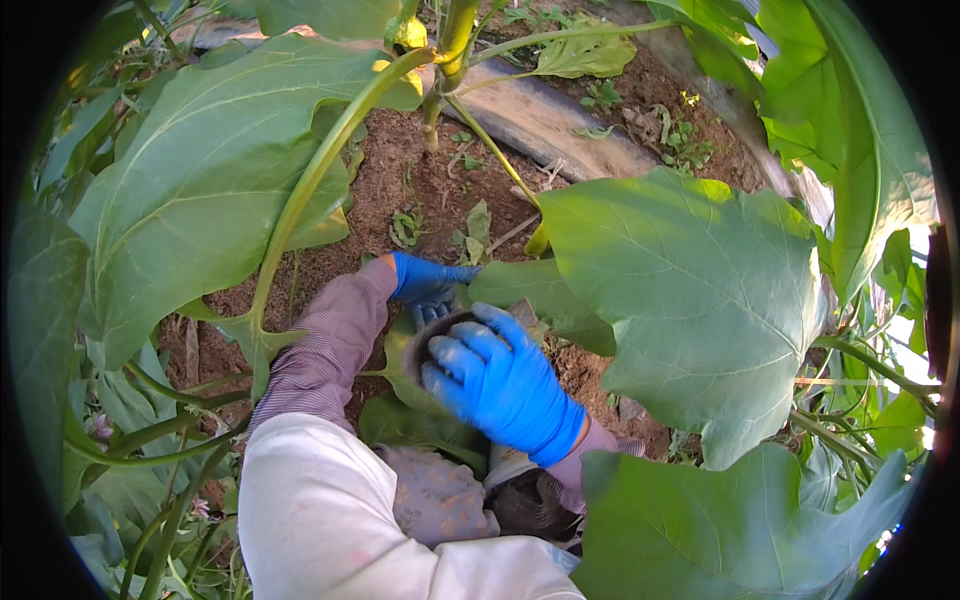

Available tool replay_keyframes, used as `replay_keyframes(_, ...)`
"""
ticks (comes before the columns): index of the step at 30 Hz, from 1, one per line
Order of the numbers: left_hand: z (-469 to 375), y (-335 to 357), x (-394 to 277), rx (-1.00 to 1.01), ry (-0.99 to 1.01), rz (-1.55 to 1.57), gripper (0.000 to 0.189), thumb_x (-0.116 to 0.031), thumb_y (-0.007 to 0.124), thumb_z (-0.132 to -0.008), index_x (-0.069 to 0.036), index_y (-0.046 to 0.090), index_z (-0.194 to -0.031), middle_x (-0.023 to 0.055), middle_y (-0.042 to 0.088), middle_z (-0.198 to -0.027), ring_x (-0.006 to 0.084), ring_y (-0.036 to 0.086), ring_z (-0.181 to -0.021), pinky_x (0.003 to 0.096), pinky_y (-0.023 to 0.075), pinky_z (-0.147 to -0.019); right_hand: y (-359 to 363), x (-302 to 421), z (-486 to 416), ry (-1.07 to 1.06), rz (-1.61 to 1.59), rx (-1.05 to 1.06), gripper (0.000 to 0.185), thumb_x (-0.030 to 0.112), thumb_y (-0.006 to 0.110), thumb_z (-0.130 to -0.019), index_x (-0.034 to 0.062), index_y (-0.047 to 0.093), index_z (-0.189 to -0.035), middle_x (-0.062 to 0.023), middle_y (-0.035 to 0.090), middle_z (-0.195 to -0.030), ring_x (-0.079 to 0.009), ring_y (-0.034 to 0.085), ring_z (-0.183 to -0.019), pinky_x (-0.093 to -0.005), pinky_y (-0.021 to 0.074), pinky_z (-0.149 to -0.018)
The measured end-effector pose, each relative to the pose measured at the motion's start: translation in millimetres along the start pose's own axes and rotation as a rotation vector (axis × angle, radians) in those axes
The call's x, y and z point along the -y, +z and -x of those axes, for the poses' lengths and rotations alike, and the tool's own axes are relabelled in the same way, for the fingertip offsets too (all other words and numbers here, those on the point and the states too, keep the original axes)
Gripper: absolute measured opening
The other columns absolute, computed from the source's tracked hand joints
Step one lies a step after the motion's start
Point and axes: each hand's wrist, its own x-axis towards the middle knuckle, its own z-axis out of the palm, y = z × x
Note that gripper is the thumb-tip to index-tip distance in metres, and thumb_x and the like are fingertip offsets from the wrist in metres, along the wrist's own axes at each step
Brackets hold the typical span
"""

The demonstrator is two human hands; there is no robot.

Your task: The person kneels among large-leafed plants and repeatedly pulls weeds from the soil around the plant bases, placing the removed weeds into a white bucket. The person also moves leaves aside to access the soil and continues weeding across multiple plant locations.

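Both my hands wear blue gloves and are low among large green leaves, over brown soil (390, 172). My right hand (495, 375) has its fingers curled around a dark, rounded object (417, 352); the hand covers most of it, so I cannot tell what it is. Just beyond, my left hand (427, 283) reaches down near the soil, beside a small weed (475, 232), its fingers partly hidden by the dark object. Whether the left hand holds anything does not show. A green leaf (555, 296) lies right of my hands.
A thick plant stem (454, 37) rises from the soil at the top. A broad leaf (202, 180) hangs at the left, another (697, 292) at the right, and one (712, 525) at the lower right. A long dusty strip (555, 124) lies across the soil behind the stem.
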Motion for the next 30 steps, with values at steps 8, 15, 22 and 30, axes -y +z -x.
replay_keyframes(8,30,14,-16,0.193,0.273,-0.22,0.055,-0.046,0.063,-0.082,-0.004,0.057,-0.118,0.0078,0.064,-0.105,0.0189,0.06,-0.094,0.0325,0.049,-0.085,-3,22,-16,-0.185,-0.165,-0.096,0.022,0.018,0.06,-0.066,0.0065,0.065,-0.084,-0.0064,0.058,-0.098,-0.0251,0.056,-0.097,-0.046,0.0427,-0.099)
replay_keyframes(15,99,15,-56,-0.343,0.809,0.349,0.059,-0.049,0.056,-0.088,0.0,0.054,-0.122,0.0137,0.062,-0.115,0.0253,0.06,-0.101,0.0407,0.0478,-0.092,0,-4,-13,0.057,0.016,-0.127,0.018,0.016,0.063,-0.066,0.0203,0.065,-0.084,-0.0032,0.059,-0.112,-0.0246,0.055,-0.107,-0.05,0.037,-0.102)
replay_keyframes(22,36,7,-37,-0.442,0.505,0.015,0.04,-0.034,0.056,-0.092,-0.004,0.059,-0.118,0.0083,0.066,-0.101,0.0165,0.063,-0.084,0.0297,0.0515,-0.077,48,-51,23,0.278,0.117,0.054,0.022,0.01,0.062,-0.069,0.0171,0.067,-0.089,-0.0066,0.057,-0.111,-0.0283,0.053,-0.108,-0.0523,0.0356,-0.1)
replay_keyframes(30,18,-36,-109,-1.008,0.877,-0.043,0.025,-0.022,0.062,-0.088,-0.007,0.064,-0.108,-0.0012,0.064,-0.086,0.0079,0.054,-0.066,0.0223,0.0446,-0.063,64,-74,14,0.428,0.062,0.03,0.041,0.004,0.06,-0.072,0.0124,0.06,-0.112,-0.0128,0.054,-0.119,-0.0336,0.049,-0.114,-0.0512,0.0356,-0.1)
